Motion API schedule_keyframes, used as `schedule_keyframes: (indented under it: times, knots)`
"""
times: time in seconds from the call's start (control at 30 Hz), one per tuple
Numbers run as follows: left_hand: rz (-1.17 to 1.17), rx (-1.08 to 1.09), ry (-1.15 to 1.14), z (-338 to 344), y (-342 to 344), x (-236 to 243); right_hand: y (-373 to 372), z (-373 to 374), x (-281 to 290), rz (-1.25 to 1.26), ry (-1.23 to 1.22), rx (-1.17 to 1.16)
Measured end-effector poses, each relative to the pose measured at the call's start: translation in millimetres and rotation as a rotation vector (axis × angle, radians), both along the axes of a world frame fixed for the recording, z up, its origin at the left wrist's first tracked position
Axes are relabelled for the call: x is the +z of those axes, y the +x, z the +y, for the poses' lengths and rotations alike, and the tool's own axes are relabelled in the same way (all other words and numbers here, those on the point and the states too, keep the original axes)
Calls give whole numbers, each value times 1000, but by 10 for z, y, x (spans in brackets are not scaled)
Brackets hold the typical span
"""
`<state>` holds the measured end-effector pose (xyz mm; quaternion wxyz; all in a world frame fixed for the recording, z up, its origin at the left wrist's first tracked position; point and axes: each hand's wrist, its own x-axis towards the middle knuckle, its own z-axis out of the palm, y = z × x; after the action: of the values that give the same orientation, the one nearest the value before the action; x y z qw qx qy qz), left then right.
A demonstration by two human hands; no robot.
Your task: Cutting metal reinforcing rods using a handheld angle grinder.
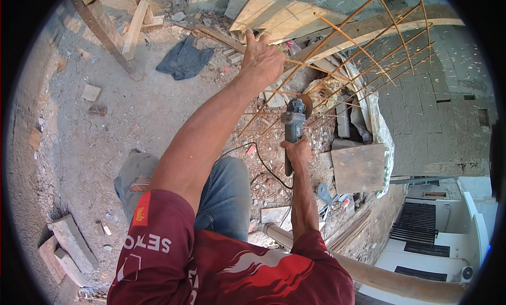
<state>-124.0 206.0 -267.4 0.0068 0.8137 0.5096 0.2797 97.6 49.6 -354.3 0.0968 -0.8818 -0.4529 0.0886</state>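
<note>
My right hand (298, 152) is closed around the handle of a grey angle grinder (294, 123), whose cutting disc sits among the thin rusty bars of a steel mesh (387, 44). A black cord loops from the grinder over the rubble. Orange sparks show at the upper right. My left hand (262, 60) is up and left of the grinder, gripping the end of a rusty bar of the mesh with its index finger raised.
A wooden board (279, 15) and curved plank lie behind the mesh. Dark cloth (184, 57), timber props (105, 31) and broken bricks lie left. A square sheet (357, 168) is at right, beside a block wall (432, 120). A long pole (400, 276) crosses the lower right.
</note>
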Motion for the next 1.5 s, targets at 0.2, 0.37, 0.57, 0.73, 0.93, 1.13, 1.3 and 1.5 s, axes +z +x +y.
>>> schedule_keyframes:
  times: [0.2, 0.37, 0.57, 0.73, 0.93, 1.13, 1.3, 1.5]
  knots:
    - [4, 1, -12, 16, 13, -6, -13, -12, 42, -9, -14, -4]
    - [17, -3, -28, -3, 12, 13, -3, 6, 43, -48, -14, -11]
    - [24, 6, -30, 16, 4, 7, -37, 4, 63, -38, -29, -13]
    - [-3, 20, 60, 4, 13, -29, 37, 10, -63, 1, -34, -10]
    - [12, 0, -2, -20, 6, 15, 29, 14, -75, 3, -16, -8]
    - [8, 23, 10, -5, 15, 10, 41, 0, -6, -12, -17, -4]
    - [4, 16, 12, -44, 4, 32, 27, -63, -76, -49, 28, -16]
    - [1, 16, -10, -20, -20, 15, -8, -388, -152, 24, -39, -53]
